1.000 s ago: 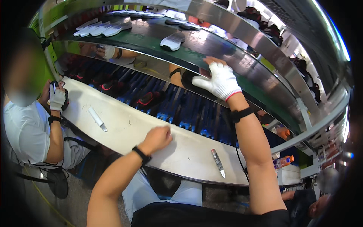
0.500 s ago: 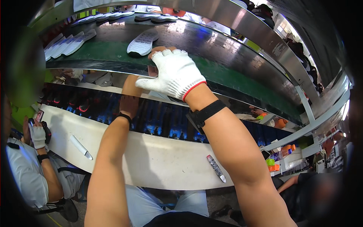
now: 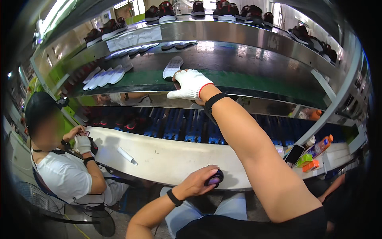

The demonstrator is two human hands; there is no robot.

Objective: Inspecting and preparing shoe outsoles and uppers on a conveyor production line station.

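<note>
Left grip (image 3: 197, 182) withdrawn to bench edge (image 3: 137, 174), clasping dark object (image 3: 215, 180), right grip (image 3: 191, 84) at white sole (image 3: 172, 67), hold unclear

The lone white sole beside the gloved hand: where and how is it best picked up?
Probably grip the sole across its long edges near the closer end, coming from the person's side, where the right hand is. It lies flat on the shelf, its length pointing away from the person, so a grip could span its narrower width.
</note>
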